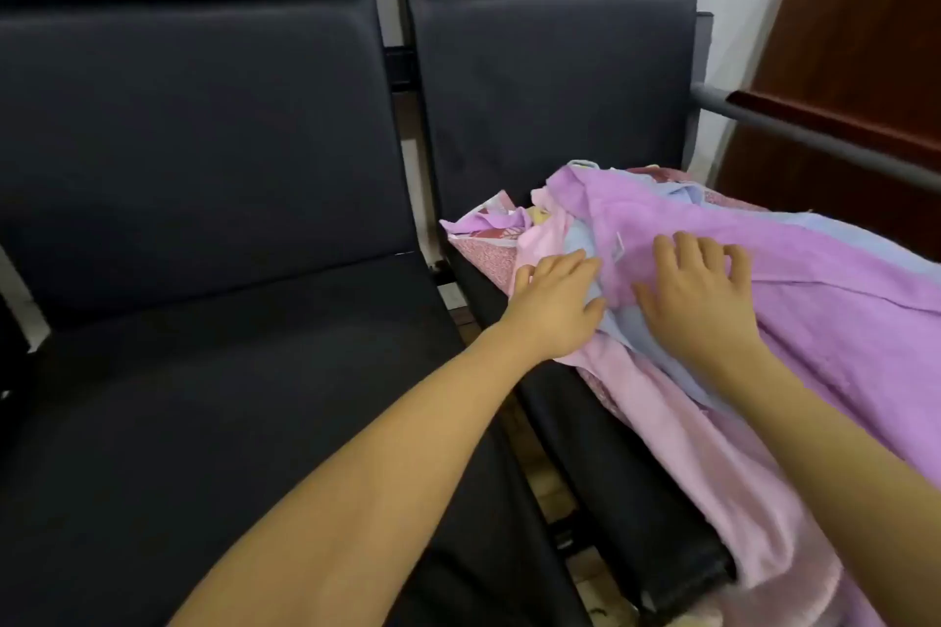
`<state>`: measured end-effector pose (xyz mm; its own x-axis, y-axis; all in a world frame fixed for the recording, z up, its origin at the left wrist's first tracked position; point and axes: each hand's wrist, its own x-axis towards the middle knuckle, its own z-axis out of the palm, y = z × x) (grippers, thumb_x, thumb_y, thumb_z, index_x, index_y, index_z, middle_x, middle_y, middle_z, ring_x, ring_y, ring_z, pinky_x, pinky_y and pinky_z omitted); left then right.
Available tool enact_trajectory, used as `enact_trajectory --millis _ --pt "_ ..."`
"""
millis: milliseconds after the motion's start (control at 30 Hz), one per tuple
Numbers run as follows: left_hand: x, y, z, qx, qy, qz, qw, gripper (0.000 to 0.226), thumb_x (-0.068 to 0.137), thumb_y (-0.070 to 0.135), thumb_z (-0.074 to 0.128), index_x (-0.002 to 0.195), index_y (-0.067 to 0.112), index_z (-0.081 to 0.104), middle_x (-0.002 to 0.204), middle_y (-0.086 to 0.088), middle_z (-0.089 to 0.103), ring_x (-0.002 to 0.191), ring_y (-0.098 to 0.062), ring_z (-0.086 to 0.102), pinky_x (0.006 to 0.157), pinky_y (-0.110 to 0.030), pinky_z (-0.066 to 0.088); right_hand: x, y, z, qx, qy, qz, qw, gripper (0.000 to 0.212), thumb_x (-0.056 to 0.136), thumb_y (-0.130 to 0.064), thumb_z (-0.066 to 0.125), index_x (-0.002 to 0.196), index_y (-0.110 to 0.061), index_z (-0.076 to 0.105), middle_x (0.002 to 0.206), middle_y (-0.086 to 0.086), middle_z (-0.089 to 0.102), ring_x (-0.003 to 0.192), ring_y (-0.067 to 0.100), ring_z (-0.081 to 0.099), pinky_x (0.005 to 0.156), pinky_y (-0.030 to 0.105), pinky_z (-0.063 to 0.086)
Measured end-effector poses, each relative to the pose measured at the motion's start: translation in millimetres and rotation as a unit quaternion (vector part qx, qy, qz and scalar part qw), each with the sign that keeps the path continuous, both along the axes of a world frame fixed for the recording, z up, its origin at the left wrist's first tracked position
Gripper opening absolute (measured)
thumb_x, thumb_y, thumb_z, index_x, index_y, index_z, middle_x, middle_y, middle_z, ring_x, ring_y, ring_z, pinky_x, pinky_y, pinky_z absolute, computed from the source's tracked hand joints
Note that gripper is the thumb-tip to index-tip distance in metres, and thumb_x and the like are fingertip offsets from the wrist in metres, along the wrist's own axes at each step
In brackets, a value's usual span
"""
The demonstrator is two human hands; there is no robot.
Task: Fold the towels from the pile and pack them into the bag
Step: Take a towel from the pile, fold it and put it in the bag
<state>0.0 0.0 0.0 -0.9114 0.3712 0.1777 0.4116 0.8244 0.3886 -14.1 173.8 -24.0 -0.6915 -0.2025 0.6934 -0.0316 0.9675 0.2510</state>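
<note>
The pile of towels (713, 280) lies heaped on the right-hand black seat (601, 448), and we see a purple towel (825, 300) draped across its top, a light blue towel (657, 341) beneath it, and a pale pink towel (677, 428) spilling over the seat's front edge. At the pile's far left corner a patterned cloth (489, 224) pokes out (its print is too blurred for us to read). Our left hand (555, 306) rests on the near-left edge of the heap, fingers fairly straight and together, their tips reaching onto the blue towel. Our right hand (702, 290) lies flat on the purple towel just beside it, fingers spread and pressing into the fabric. To the left sits a second black seat (219, 423), and both backrests rise behind. A grey metal armrest (814, 143) runs along the right, with a dark wooden panel (865, 66) behind it.
</note>
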Motion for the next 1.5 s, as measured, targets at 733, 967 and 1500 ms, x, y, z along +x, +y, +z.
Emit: enact_trajectory --millis 733,967,1500 --pt "78.1 6.7 13.1 0.300 -0.049 0.016 0.953 0.020 0.102 0.030 0.036 0.104 0.037 0.055 0.105 0.013 0.062 0.109 -0.013 0.055 0.107 -0.045 0.033 88.5 -18.4 40.5 -0.152 0.101 0.293 0.939 0.019 0.087 -0.012 0.044 0.081 -0.012 0.062 0.078 -0.001 0.062 0.082 0.015 0.047 0.073 0.032 0.021" --pt "151.7 -56.6 43.8 0.462 -0.057 0.076 0.882 0.018 0.094 0.025 0.043 0.094 0.011 0.054 0.086 -0.019 0.062 0.072 -0.017 0.054 0.065 -0.027 0.045 136.2 -54.2 30.8 -0.243 -0.123 0.297 0.915 0.047 0.091 -0.048 0.038 0.117 -0.015 0.059 0.098 -0.006 0.060 0.088 0.014 0.051 0.085 0.033 0.022" --pt "234.1 -217.6 56.9 0.068 0.191 0.322 0.925 0.018 0.100 0.035 0.038 0.094 0.020 0.047 0.090 -0.001 0.054 0.089 -0.023 0.048 0.079 -0.032 0.023 212.7 -193.6 16.5 -0.135 -0.214 0.396 0.883 0.033 0.091 -0.042 0.041 0.109 -0.020 0.058 0.088 -0.007 0.065 0.074 0.017 0.052 0.076 0.030 0.015"
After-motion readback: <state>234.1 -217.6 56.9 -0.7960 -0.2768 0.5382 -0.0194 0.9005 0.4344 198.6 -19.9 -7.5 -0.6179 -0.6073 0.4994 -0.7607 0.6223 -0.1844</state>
